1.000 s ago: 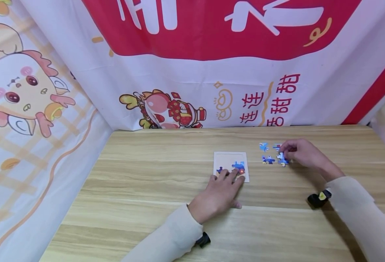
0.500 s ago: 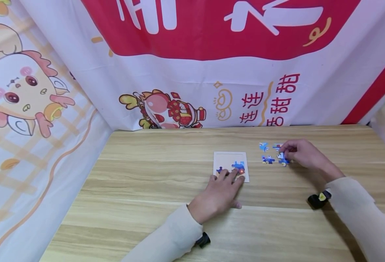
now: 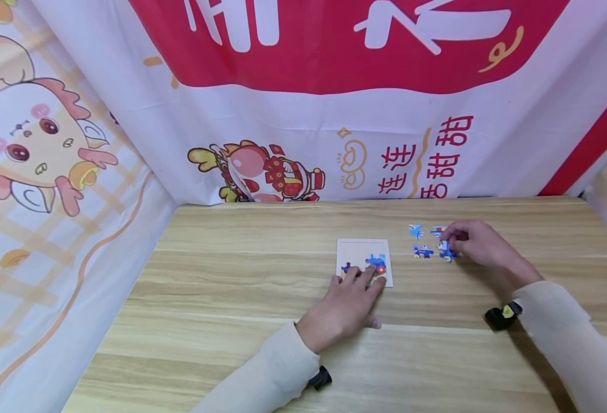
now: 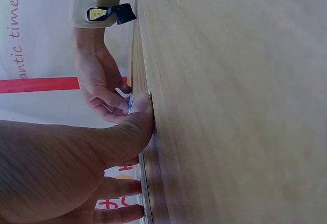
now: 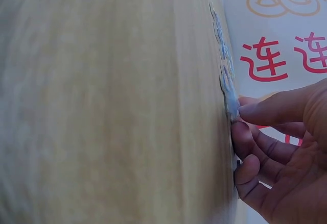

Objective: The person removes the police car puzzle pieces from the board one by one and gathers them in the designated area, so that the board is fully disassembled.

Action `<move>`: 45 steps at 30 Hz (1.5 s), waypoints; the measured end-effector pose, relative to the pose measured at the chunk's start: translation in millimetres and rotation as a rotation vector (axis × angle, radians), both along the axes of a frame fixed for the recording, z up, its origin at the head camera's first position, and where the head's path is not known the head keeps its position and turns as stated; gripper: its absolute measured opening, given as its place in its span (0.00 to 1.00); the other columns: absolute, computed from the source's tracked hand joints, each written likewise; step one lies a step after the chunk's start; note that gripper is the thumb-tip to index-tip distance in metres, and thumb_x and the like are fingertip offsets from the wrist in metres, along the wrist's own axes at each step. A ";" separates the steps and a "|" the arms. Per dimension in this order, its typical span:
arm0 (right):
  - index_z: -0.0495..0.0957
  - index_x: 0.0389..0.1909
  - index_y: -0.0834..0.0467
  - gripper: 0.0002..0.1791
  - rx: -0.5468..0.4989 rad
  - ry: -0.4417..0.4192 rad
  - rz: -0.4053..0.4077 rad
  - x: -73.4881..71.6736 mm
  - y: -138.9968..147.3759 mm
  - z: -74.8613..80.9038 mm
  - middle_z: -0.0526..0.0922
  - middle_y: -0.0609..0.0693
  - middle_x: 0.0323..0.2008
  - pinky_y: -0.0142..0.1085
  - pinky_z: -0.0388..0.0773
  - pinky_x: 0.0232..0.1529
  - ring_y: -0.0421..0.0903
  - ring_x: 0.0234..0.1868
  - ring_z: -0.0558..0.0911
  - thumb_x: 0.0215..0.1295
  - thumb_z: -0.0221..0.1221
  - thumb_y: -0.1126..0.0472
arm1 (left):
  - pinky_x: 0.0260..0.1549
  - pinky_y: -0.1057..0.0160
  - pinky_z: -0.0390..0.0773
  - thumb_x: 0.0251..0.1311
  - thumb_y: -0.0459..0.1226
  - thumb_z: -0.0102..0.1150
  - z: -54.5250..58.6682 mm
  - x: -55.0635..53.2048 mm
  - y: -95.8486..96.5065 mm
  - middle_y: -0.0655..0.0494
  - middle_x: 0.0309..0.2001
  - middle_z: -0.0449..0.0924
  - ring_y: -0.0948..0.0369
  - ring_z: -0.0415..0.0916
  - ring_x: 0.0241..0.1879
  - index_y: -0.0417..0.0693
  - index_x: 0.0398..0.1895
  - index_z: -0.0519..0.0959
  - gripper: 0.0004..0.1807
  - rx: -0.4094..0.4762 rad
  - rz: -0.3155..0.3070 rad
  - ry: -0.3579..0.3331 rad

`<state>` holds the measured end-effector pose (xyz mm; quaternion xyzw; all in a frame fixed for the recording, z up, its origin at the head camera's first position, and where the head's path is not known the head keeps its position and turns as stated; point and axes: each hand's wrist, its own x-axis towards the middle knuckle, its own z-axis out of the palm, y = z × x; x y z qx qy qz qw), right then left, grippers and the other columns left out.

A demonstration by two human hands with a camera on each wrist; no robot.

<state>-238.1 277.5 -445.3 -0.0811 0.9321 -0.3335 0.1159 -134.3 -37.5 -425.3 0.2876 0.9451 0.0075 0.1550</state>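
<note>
My left hand (image 3: 343, 307) rests on the lower part of a small square puzzle board (image 3: 362, 241), fingers spread and covering some of the picture. A blue puzzle section (image 3: 377, 261) with an orange wheel lies in the board's right side. To the right, my right hand (image 3: 475, 243) pinches the edge of a blue puzzle piece (image 3: 444, 251) low at the tabletop. The right wrist view shows thumb and fingertips at that piece (image 5: 231, 99). Three loose pieces lie close by: a light blue piece (image 3: 415, 231), a dark blue one (image 3: 423, 252) and one partly hidden by the fingers (image 3: 436, 231).
Everything lies on a wood-grain table (image 3: 231, 275). A white and red printed cloth (image 3: 283, 115) hangs behind the table's back edge, and a patterned cloth (image 3: 76, 258) runs along the left. Black straps (image 3: 502, 315) sit at both cuffs.
The blue piece at my right fingertips has turned and shifted slightly in place. My left hand and the board stay where they were.
</note>
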 end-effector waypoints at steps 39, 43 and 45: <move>0.84 0.53 0.63 0.13 0.016 -0.001 0.006 -1.5 2.9 -0.2 0.81 0.61 0.48 0.36 0.76 0.41 0.55 0.47 0.75 0.74 0.55 0.71 | 0.73 0.42 0.66 0.66 0.61 0.61 -0.7 -1.4 -3.9 0.55 0.85 0.52 0.51 0.53 0.82 0.61 0.84 0.57 0.47 0.026 -0.005 -0.007; 0.83 0.54 0.62 0.14 0.006 -0.018 -0.005 -1.3 -0.5 1.9 0.82 0.61 0.50 0.38 0.77 0.43 0.55 0.48 0.76 0.75 0.54 0.70 | 0.74 0.41 0.65 0.66 0.60 0.61 -1.6 -1.1 -5.4 0.56 0.85 0.51 0.51 0.52 0.82 0.62 0.84 0.56 0.46 0.041 -0.002 -0.023; 0.83 0.55 0.62 0.14 -0.001 -0.018 -0.004 -1.1 -2.8 4.5 0.82 0.62 0.51 0.38 0.78 0.43 0.55 0.48 0.76 0.75 0.54 0.69 | 0.74 0.41 0.65 0.67 0.60 0.61 -1.8 -0.6 -5.9 0.56 0.85 0.51 0.51 0.51 0.83 0.62 0.84 0.56 0.46 0.047 0.000 -0.029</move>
